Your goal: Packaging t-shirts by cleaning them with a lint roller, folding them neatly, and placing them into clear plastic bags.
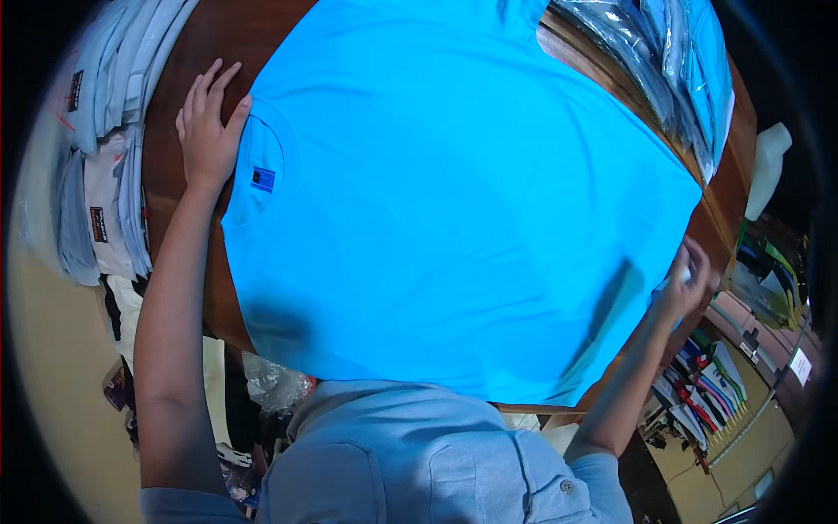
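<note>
A bright blue T-shirt (471, 201) lies spread over the brown wooden table, its collar toward the left and its hem toward the right. Inside the neckline shows a small dark blue label (263, 179). My left hand (209, 131) rests open beside the collar, fingers apart on the wood and the thumb at the shirt's edge. At the hem on the right, my right hand (685, 284) is curled, its fingers bent and slightly blurred. A pale bit shows between those fingers, too small to make out.
Stacks of folded pale garments in clear bags (105, 166) stand along the left. More bagged blue garments (676, 70) lie at the far right of the wooden table (175, 96). Crumpled clear plastic (275, 382) sits below the near edge. Clothes on hangers (707, 389) hang at lower right.
</note>
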